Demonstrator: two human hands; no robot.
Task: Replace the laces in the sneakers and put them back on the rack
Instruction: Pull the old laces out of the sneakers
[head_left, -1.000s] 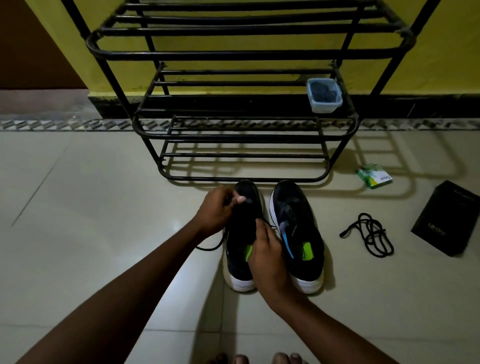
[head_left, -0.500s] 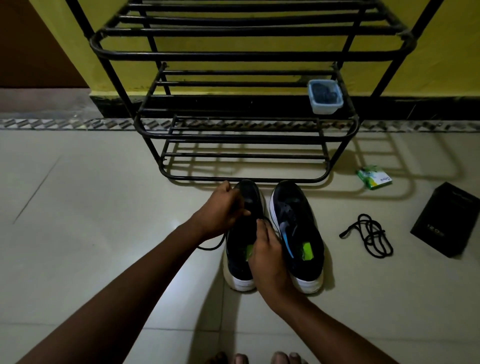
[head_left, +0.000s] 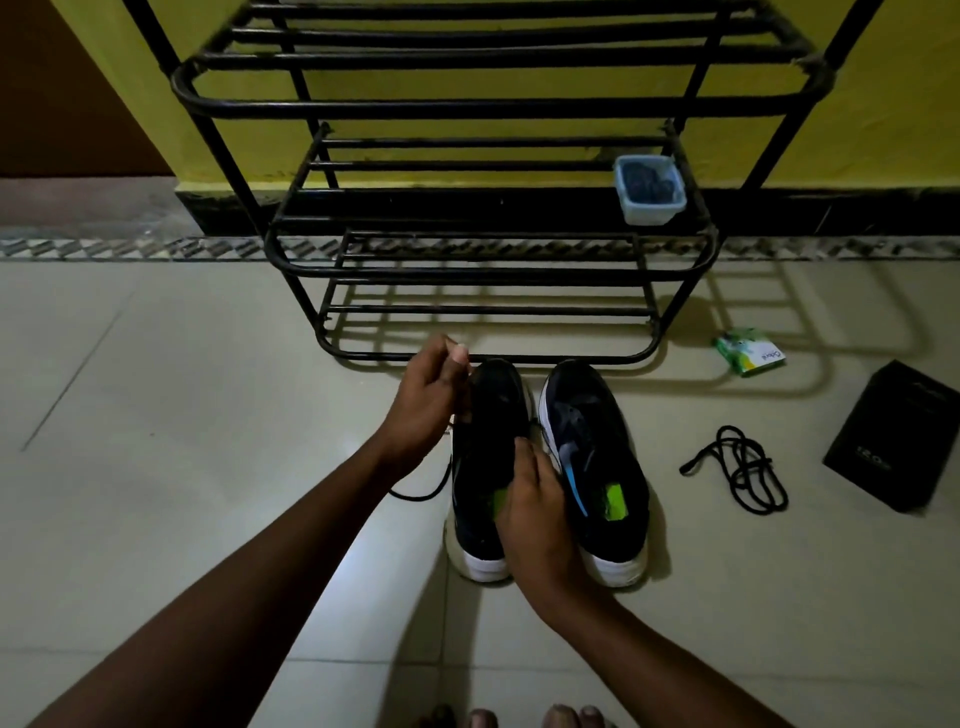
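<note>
The left hand (head_left: 431, 400) was curled, pinching a thin black lace (head_left: 422, 493) whose slack looped onto the pale tiled floor (head_left: 208, 467) beside the black, white-soled left sneaker (head_left: 493, 400). A hard tug could have stripped the lace from its eyelets or dragged the shoe. The right hand (head_left: 540, 514) lay on that sneaker, fingers extended; whether it pinched anything could not be told. Had it lifted, the shoe might have knocked the matching right sneaker (head_left: 597, 447) just beside it, before the black metal rack (head_left: 493, 109)
</note>
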